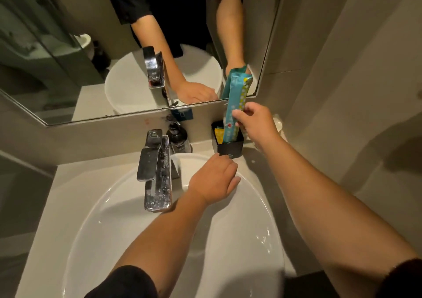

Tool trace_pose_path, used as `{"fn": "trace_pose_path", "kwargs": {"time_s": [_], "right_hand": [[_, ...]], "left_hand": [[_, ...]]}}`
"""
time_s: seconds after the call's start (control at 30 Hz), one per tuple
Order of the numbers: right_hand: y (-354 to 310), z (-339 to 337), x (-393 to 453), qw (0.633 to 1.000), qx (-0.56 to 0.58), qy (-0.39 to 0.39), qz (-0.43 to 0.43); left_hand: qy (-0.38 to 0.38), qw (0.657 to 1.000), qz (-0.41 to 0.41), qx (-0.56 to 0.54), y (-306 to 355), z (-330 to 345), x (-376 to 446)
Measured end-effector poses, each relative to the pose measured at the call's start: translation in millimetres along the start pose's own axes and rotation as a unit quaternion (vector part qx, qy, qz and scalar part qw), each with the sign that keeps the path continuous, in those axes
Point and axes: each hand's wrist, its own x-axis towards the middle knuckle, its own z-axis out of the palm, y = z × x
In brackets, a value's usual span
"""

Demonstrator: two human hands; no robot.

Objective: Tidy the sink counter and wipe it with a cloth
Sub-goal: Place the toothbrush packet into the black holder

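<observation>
Right hand point(255, 124) pinches a long teal packet point(236, 106) at mid-length, fingers closed on its edge. The packet stands near upright, long axis vertical, lower end already inside the black square holder point(230, 148), upper end rising past the mirror's point(91, 46) lower edge. A yellow item point(219, 135) sits in the same holder, just beside it. Left hand point(214, 179) rests at the holder's near wall, fingers curled; whether it grips the holder cannot be determined. The holder stands on the counter point(255, 160) behind the basin point(228, 229), right of the faucet point(155, 169) and soap dispenser point(177, 135). Judgement: remaining travel is straight down; the right hand does it.
</observation>
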Motion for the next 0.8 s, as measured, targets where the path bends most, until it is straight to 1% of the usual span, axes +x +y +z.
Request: {"fn": "trace_pose_path", "kwargs": {"time_s": [0.07, 0.17, 0.3, 0.4, 0.47, 0.53, 0.6, 0.7, 0.8], "right_hand": [[10.1, 2.9, 1.9, 0.999, -0.039, -0.011, 0.003], [26.7, 5.1, 2.7, 0.989, -0.14, -0.048, 0.021], [36.5, 5.3, 9.0, 0.974, -0.223, -0.043, 0.021], [38.6, 2.9, 12.6, 0.97, -0.24, -0.043, 0.01], [39.0, 1.1, 10.6, 0.974, -0.225, -0.037, 0.002], [38.8, -3.3, 5.4, 0.979, -0.202, -0.026, -0.001], [38.5, -10.5, -3.0, 0.977, -0.211, -0.006, -0.016], [40.3, -28.8, -25.4, 0.954, -0.295, 0.015, -0.059], [41.3, -49.3, -52.6, 0.915, -0.388, -0.001, -0.11]], "left_hand": [[0.001, 1.0, 0.001, -0.001, 0.4, -0.7, 0.8], [0.005, 1.0, -0.001, -0.008, 0.9, -1.5, 1.1], [0.001, 1.0, -0.005, -0.012, 1.9, -2.0, -0.4], [-0.001, 1.0, -0.006, -0.013, 1.9, -0.8, -2.0], [0.003, 1.0, -0.005, -0.006, 0.5, 1.4, -4.1], [0.008, 1.0, -0.005, -0.004, -0.8, 1.6, -4.6], [0.007, 1.0, -0.004, -0.006, -0.7, 0.0, -3.8], [0.008, 0.999, -0.025, -0.021, 4.1, -4.1, -6.8], [0.039, 0.994, -0.095, -0.027, 17.0, -14.8, -12.4]]}}
